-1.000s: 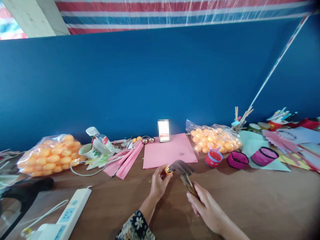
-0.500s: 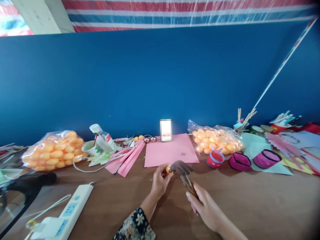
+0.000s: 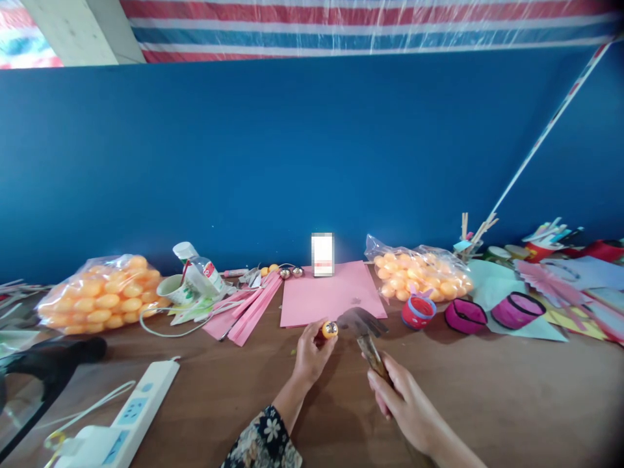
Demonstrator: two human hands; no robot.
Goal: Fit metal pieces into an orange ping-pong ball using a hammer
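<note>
My left hand is closed around a small orange-yellow round piece with a shiny silvery centre facing up. Its lower part is hidden by my fingers. In my right hand is a claw hammer, gripped by its worn wooden handle. The dark hammer head is slightly blurred and hangs just right of the round piece, apart from it. Both hands are over the brown table, in front of a sheet of pink paper.
Clear bags of orange balls lie left and right. Pink strips, a plastic bottle and two metal balls sit behind. Red and magenta cups stand right. A power strip occupies the front left.
The hammer head has moved right, off the round piece, and my right hand has shifted slightly right. The silvery top of the piece now shows. My left hand stays nearly still.
</note>
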